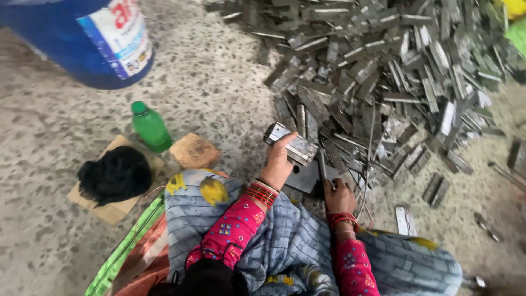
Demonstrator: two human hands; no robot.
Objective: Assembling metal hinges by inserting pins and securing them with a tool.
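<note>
My left hand (280,160) grips a small stack of grey metal hinge pieces (290,143), held just above my lap. My right hand (338,196) is closed around a thin metal rod (322,165) that stands on a dark flat metal plate (302,178) on the floor. Both wrists carry red bangles, and the sleeves are pink. Directly beyond both hands spreads a large heap of similar grey metal hinge pieces (383,71).
A green plastic bottle (149,126) stands on the speckled floor at left, beside a wooden block (194,150). A black bundle (115,174) lies on cardboard. A blue drum (82,38) stands top left. Loose metal pieces (405,219) lie at right.
</note>
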